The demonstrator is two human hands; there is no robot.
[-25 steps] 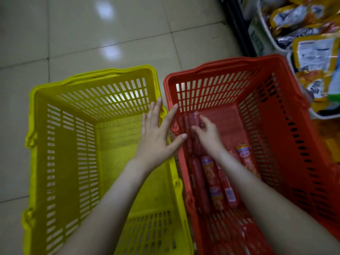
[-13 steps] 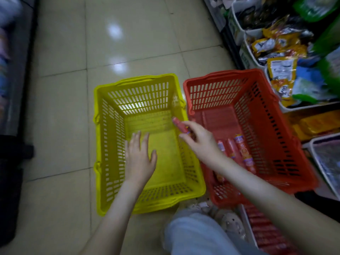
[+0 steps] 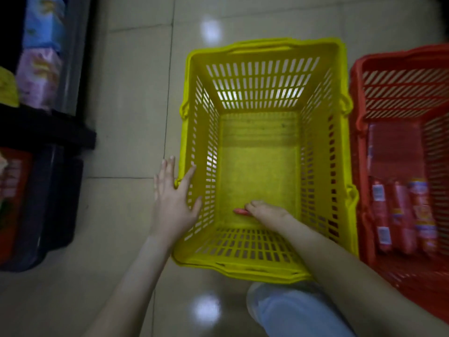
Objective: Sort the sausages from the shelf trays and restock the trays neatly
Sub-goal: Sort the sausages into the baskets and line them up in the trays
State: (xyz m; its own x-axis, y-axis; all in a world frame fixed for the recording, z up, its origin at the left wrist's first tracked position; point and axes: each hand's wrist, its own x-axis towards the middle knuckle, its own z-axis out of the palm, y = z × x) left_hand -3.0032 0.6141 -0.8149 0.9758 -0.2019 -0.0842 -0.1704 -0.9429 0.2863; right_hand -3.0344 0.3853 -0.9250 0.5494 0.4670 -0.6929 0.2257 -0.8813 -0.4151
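A yellow plastic basket (image 3: 264,57) stands on the tiled floor in the middle of the view. My right hand (image 3: 266,211) is down at its bottom near the front wall, fingers curled round a red sausage (image 3: 240,211) whose tip sticks out to the left. My left hand (image 3: 173,195) rests with straight fingers on the basket's left rim and outer wall. To the right stands a red basket (image 3: 398,57) with several red wrapped sausages (image 3: 403,215) lying on its bottom.
A dark shelf unit (image 3: 46,132) with packaged goods (image 3: 41,57) stands at the left edge, close to the yellow basket. My knee in light blue trousers (image 3: 291,310) is just in front of the baskets. Tiled floor lies beyond them.
My right hand has carried the sausage from the red basket down to the yellow basket's bottom. My left hand has moved from inside the yellow basket to its left rim. The view has swung left.
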